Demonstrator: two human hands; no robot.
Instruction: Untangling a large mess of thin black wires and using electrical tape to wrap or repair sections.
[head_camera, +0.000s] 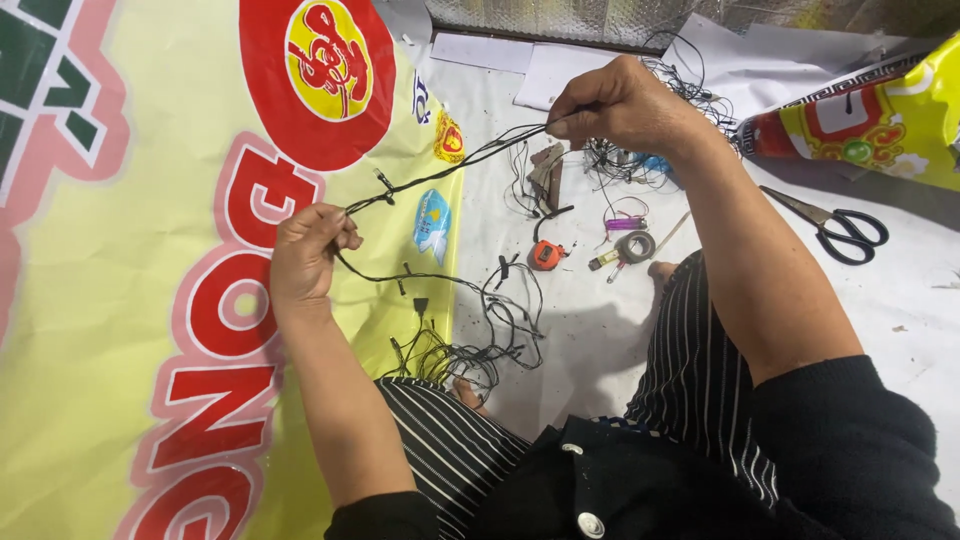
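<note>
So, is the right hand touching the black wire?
Touching. The head view shows the right hand pinching the black wire, which stretches taut to the left hand.

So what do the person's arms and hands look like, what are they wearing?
Both hands, left hand and right hand, are bare: no gloves, rings or watch visible. Black sleeves are pushed up past the elbows, leaving the forearms uncovered.

A thin black plastic-coated wire (440, 175) looks matt; the big yellow-and-red printed plastic banner (130, 300) shines glossy; black-handled metal scissors (835, 228) lie on smooth white sheeting (590, 330).
</note>
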